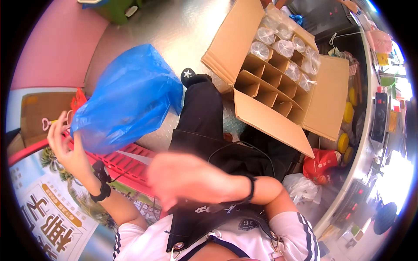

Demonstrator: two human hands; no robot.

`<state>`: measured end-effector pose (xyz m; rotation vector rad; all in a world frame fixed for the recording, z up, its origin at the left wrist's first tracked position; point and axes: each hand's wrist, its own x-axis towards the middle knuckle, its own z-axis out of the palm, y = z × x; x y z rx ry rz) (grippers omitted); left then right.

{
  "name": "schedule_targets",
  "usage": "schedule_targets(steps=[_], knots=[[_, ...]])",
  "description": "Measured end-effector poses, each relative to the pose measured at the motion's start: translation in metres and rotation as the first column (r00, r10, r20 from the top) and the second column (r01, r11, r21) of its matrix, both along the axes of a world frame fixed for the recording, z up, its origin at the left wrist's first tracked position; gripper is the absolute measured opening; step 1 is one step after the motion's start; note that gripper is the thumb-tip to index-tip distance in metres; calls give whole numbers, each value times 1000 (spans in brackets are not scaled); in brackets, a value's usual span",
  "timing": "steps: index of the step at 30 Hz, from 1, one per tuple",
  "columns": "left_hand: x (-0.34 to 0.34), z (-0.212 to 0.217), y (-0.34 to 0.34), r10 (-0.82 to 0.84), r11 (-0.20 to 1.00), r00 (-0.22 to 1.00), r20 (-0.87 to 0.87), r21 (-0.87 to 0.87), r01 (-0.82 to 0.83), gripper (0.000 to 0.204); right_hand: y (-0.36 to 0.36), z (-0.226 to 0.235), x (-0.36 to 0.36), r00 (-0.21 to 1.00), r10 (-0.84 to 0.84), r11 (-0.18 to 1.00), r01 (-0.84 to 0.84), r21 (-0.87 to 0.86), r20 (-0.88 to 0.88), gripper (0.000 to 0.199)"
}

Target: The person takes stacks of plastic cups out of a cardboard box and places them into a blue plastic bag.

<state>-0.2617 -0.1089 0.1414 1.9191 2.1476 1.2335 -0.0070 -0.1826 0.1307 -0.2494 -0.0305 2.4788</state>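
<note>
A large blue plastic bag, puffed out and crumpled, is at the left beside my leg. My left hand is at the bag's near left end, its fingers stretched up and apart and its thumb against the plastic. My right hand is in front of my body, over the dark apron, and smeared by motion. Its fingers blur together, so their closure and anything in them cannot be made out. To the right of my leg stands an open cardboard box with dividers. Several plastic-wrapped clear cups fill its far cells.
A red slatted plastic piece lies under the bag, beside a printed panel. A brown carton stands far left. At right are a red bag, a white plastic bag, yellow-lidded containers and a long metal counter.
</note>
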Motion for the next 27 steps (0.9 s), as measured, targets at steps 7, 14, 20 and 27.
schedule_targets(steps=[7, 14, 20, 27], knots=[[139, -18, -46, -728, 419, 456, 512, -194, 887, 78, 25, 2, 90, 696, -714, 701, 707, 97, 84, 5], [227, -77, -95, -216, -48, 87, 972, -99, 994, 48, 60, -21, 95, -233, -911, 278, 260, 925, 340, 10], [243, -102, -92, 115, -103, 26, 993, -14, 995, 35, 79, -44, 100, -365, -913, 325, -380, 866, 182, 6], [190, -43, -55, -701, 312, 406, 586, -260, 914, 46, 159, -115, 204, -508, -831, 542, -653, 529, 225, 10]])
